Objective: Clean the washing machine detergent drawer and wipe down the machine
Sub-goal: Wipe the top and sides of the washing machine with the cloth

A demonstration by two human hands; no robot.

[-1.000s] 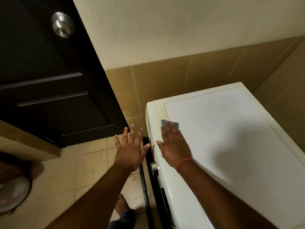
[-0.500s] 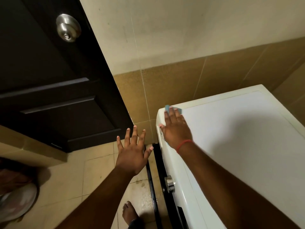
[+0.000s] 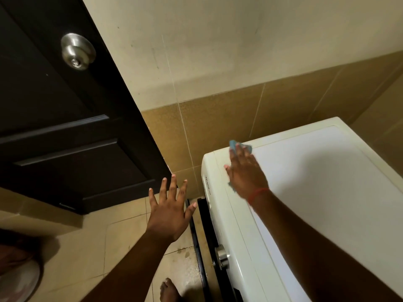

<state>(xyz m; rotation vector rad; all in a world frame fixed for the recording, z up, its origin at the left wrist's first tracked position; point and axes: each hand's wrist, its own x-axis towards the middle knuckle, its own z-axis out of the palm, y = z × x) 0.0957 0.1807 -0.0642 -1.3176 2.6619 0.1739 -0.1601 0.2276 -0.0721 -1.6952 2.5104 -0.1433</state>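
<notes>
A white washing machine (image 3: 316,192) fills the right side, seen from above. My right hand (image 3: 245,171) lies flat on the far left corner of its top, fingers straight, pressing a blue cloth (image 3: 233,144) whose edges stick out past my fingertips and under my palm. My left hand (image 3: 170,210) hovers in the air to the left of the machine, fingers spread, holding nothing. A silver knob (image 3: 222,257) shows on the machine's front panel below. The detergent drawer is not visible.
A dark door (image 3: 65,127) with a round metal knob (image 3: 77,52) stands at the left. Tan wall tiles (image 3: 229,118) run behind the machine. The tiled floor (image 3: 98,247) lies below, with my bare foot (image 3: 169,290) near the machine's front.
My right hand has slid the blue cloth along the machine top toward its far left corner. The left hand stays spread in the air. The view has tilted slightly.
</notes>
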